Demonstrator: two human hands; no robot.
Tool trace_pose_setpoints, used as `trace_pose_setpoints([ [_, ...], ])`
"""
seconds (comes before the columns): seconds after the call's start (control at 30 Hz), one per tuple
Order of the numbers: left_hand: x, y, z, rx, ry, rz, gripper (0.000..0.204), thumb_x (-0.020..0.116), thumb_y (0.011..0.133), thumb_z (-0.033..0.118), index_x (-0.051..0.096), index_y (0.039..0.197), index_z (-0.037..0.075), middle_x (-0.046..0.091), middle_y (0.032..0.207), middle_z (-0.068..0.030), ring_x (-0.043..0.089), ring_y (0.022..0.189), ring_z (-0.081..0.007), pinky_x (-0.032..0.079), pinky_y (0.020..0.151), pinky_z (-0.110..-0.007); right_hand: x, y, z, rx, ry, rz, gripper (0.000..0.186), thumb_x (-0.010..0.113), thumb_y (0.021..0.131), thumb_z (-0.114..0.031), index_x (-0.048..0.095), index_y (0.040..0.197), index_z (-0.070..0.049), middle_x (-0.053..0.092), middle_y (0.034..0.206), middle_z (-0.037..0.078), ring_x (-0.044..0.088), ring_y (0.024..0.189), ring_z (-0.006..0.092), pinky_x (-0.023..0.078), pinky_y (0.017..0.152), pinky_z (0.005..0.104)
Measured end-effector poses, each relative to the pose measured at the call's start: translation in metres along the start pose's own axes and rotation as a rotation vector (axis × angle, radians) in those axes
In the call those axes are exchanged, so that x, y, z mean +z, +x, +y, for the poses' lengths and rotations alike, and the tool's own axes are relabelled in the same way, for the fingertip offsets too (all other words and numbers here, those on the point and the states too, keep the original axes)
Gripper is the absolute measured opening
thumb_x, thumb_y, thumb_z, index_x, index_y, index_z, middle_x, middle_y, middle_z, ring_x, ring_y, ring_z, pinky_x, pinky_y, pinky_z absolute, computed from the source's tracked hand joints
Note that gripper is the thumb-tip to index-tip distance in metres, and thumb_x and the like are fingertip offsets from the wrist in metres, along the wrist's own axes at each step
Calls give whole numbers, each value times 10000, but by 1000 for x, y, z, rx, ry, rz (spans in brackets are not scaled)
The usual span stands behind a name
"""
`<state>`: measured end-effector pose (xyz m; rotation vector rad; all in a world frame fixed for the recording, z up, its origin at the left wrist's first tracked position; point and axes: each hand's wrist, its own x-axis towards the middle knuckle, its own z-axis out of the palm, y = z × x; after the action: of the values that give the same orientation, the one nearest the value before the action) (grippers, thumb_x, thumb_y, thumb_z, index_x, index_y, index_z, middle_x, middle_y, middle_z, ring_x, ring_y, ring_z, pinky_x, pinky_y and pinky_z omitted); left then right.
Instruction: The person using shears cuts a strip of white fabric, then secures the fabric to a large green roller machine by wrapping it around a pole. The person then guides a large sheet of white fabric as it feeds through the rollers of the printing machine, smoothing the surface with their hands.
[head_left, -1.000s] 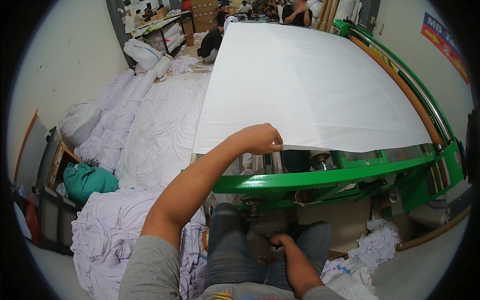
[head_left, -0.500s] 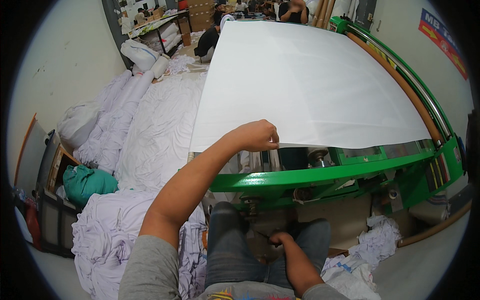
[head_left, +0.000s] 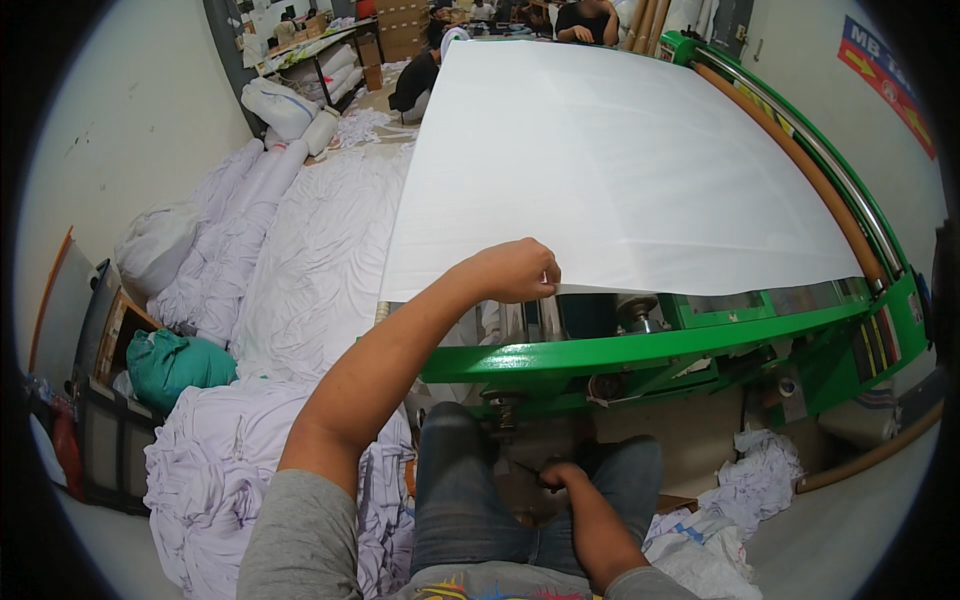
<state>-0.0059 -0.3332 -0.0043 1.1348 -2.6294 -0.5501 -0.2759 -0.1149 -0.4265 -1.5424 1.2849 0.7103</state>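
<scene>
A broad sheet of white fabric (head_left: 600, 170) lies stretched over the green-framed machine (head_left: 640, 345). My left hand (head_left: 522, 272) reaches across to its near edge, with thumb and fingers pinched on the cloth there. Below that edge, metal rollers and fittings show inside the machine's frame. Down between my knees, my right hand (head_left: 568, 476) is closed around the dark handles of what look like scissors (head_left: 546, 484). A thin point sticks out to the left of that hand, and the rest is hidden by my fingers.
Heaped white cloth (head_left: 240, 450) and a teal bundle (head_left: 178, 370) lie at the left. A brown roller tube (head_left: 800, 165) runs along the machine's right side. White scraps (head_left: 750, 480) sit on the floor at right. People (head_left: 588, 22) are at the far end.
My two hands stay almost where they were, the left still pinching the fabric edge. At the far end, a person's hand has come down from the head toward the machine.
</scene>
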Motion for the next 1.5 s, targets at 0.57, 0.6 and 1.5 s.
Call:
trace_pose_setpoints([
  [0.57,-2,-9,3,-66,-28,-1,243,664,929,213,753,934,-14,756,968,-195,719,945,-373,561,882,-453,2,-3,-12,11,41,-125,452,707,911,-364,764,1192,-14,777,1080,120,739,918,236,571,828,413],
  [0.6,-3,-9,4,-80,-28,-16,238,669,934,209,749,941,-15,752,978,-198,711,956,-372,551,906,-452,2,-1,-11,6,10,-149,462,693,917,-381,765,1204,-27,776,1099,119,737,945,241,565,853,422],
  [1.5,-8,2,17,-71,-182,386,258,579,1115,195,534,954,-1,479,825,1,409,803,-78,355,716,-232,-16,-22,-27,-2,-34,76,381,688,799,-167,809,1144,-62,759,1234,180,736,1132,316,574,925,463],
])
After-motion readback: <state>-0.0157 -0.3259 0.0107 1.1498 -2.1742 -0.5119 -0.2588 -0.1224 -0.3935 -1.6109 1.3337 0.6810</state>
